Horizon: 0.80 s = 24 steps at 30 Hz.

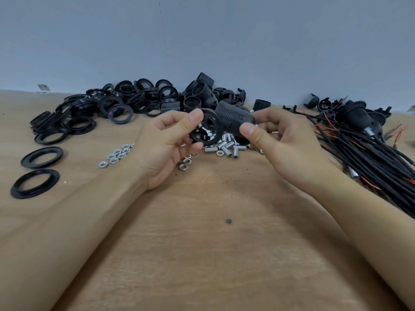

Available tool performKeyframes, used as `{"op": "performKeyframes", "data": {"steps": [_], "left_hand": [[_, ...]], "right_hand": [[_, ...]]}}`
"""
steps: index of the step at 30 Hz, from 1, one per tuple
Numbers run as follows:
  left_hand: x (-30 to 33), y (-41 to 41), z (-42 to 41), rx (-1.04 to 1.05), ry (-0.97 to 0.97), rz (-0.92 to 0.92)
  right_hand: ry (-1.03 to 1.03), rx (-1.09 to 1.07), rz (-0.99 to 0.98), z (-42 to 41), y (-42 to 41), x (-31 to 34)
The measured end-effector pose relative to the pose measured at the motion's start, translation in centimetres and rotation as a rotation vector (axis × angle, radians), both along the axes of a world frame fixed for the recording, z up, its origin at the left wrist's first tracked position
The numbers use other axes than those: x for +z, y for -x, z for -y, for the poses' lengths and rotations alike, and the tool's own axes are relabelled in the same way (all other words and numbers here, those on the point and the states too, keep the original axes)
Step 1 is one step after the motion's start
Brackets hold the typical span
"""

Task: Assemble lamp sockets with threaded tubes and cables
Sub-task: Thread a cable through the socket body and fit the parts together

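The left hand (pixel 170 140) is pinching a black ring (pixel 205 127) while the right hand (pixel 280 140), at three o'clock, is gripping the socket (pixel 234 117) to join them.

Rings (pixel 94 113) left, cables (pixel 368 151) right, tubes (pixel 226 148) between.

matt wooden table (pixel 202 254), shiny metal tubes (pixel 226 148)

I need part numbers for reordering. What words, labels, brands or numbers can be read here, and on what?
No text can be read.
Pale tag at the table's far left edge: marks too blurred to read.
Black threaded socket shell in the right hand: no marking visible.
Black socket base in the left hand: no marking visible.
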<state>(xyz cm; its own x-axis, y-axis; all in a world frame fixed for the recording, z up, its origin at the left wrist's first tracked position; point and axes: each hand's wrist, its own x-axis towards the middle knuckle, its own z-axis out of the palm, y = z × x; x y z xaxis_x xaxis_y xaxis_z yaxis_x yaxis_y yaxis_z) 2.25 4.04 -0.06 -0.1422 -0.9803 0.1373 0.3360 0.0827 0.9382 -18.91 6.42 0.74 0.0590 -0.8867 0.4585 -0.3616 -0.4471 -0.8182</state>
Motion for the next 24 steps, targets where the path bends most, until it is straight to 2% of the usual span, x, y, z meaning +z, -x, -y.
{"op": "performKeyframes", "data": {"steps": [2,5,8,11,15,19,24], "left_hand": [[-0.1,-0.3,0.3,0.079,0.01,-0.02],[-0.1,-0.4,0.4,0.076,0.029,-0.056],[-0.2,-0.3,0.0,-0.043,0.061,-0.006],[-0.2,-0.1,-0.3,-0.186,0.068,-0.031],[-0.1,0.0,-0.5,-0.133,0.105,-0.003],[-0.1,0.2,-0.9,-0.091,0.147,0.052],[-0.2,0.6,-1.3,-0.117,0.173,0.111]], "right_hand": [[0.053,-0.059,0.031,0.0,0.2,0.3],[0.084,-0.05,0.052,-0.3,0.2,0.6],[0.086,-0.002,-0.045,-0.3,-0.2,0.1],[0.064,-0.027,-0.161,-0.1,-0.3,-0.5],[0.125,0.005,-0.206,-0.1,0.3,-0.3],[0.25,-0.001,-0.355,-0.3,0.8,0.2],[0.353,-0.036,-0.437,-0.4,0.8,0.4]]}}
